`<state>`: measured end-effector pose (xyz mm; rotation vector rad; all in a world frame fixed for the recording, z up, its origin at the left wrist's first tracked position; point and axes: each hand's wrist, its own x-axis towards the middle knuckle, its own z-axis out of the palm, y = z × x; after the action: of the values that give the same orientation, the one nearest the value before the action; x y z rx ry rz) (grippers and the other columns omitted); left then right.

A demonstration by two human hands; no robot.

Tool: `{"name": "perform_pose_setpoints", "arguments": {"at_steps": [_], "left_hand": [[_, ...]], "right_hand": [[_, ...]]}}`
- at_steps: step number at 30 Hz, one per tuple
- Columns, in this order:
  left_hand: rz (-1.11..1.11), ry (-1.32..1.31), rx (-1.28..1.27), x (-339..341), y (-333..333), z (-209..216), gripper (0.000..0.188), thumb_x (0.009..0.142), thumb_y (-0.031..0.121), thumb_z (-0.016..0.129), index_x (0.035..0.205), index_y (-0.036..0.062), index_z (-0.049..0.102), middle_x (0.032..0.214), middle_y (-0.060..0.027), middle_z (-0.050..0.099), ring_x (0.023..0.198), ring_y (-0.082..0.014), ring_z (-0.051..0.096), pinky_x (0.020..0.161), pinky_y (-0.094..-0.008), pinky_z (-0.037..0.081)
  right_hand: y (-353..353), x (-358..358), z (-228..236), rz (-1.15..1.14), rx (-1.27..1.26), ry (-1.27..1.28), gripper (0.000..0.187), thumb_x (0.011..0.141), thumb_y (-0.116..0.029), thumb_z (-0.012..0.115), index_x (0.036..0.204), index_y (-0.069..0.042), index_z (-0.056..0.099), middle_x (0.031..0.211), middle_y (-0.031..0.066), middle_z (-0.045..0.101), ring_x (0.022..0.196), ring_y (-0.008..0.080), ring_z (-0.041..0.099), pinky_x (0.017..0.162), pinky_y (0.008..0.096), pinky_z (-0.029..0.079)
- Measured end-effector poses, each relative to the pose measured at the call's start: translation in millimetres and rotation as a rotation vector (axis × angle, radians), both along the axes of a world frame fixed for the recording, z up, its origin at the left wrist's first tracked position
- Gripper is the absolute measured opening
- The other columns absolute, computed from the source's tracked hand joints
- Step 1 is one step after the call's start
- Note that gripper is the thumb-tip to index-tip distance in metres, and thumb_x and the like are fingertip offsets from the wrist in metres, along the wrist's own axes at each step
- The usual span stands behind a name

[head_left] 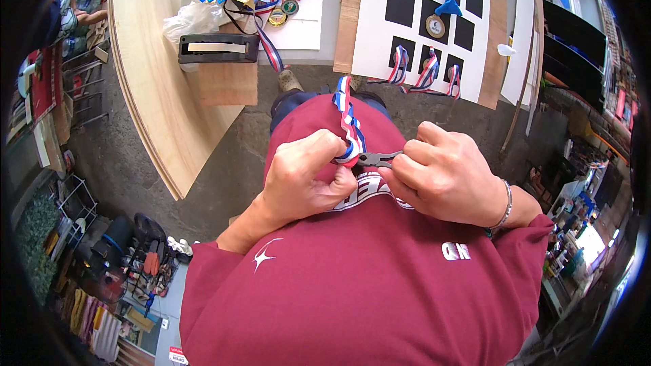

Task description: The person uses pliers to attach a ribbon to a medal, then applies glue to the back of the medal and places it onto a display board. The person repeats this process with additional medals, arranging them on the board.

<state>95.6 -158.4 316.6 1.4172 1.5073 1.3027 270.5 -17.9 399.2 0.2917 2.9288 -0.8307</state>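
In the head view, the left hand [305, 175] pinches a folded, woven red, white and blue ribbon [349, 122] with fingers closed, in the middle before the maroon cloth shirt [366, 285]. The right hand [442, 175] curls tightly around grey metal pliers [374, 160], their nose at the ribbon's near end. Far right, a round medal [435, 26] lies on a flat white board [371, 44] with black squares; left are pale, curved-edged plywood sheets [152, 88].

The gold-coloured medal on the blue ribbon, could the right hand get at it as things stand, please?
Probably not yet: the right hand is closed around the pliers, though nothing appears to cover the medal on the white board.
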Motion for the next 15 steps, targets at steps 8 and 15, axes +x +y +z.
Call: {"name": "perform_pose_setpoints", "arguments": {"at_steps": [8, 15], "left_hand": [[-0.003, 0.009, -0.073, 2.9, 6.3, 10.2, 0.019, 0.067, -0.005, 0.062, 0.083, 0.0014, 0.056, 0.072, -0.0110, 0.055, 0.060, -0.0286, 0.058, 0.057, -0.0365, 0.049], [-0.024, -0.001, -0.090, 4.5, 6.9, 10.0, 0.022, 0.066, -0.006, 0.062, 0.086, 0.0003, 0.058, 0.076, -0.0123, 0.058, 0.065, -0.0296, 0.061, 0.060, -0.0359, 0.051]], "right_hand": [[-8.6, 5.3, 2.0, -0.038, 0.013, -0.010, 0.020, 0.078, -0.019, 0.075, 0.069, -0.010, 0.059, 0.062, 0.0007, 0.047, 0.063, 0.0167, 0.050, 0.046, 0.0304, 0.043], [-6.8, 9.9, 1.5, -0.066, -0.023, -0.015, 0.021, 0.076, -0.017, 0.076, 0.068, -0.011, 0.057, 0.062, 0.0004, 0.047, 0.061, 0.0167, 0.050, 0.045, 0.0305, 0.043]]}}
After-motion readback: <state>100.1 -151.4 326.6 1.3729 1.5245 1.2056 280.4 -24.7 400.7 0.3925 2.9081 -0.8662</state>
